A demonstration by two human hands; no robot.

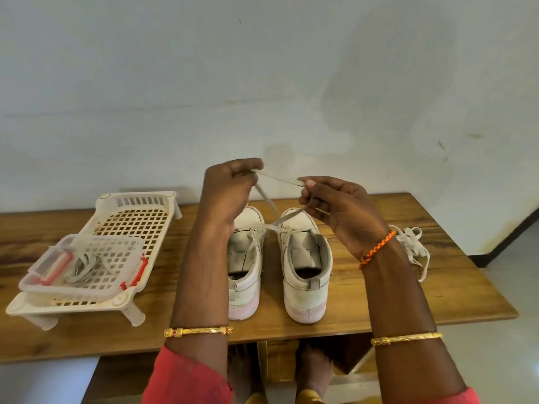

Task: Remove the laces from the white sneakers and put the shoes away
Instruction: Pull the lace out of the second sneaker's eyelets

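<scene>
Room: pale wall is standing behind the brown wooden table [437, 287].
Shoes: two white high-top sneakers [303, 263] are sitting in the table's middle, heels toward the person.
Lace: the flat grey-white lace [267, 199] is running up and away from the sneakers to both hands.
Left hand [230, 191]: fingers are pinching one lace end above the left sneaker.
Right hand [338, 205]: fingers are curling round the other end, above the right sneaker.
Loose white lace [414, 246]: lying right of the sneakers.
Next: pulling straight up looks best.
</scene>
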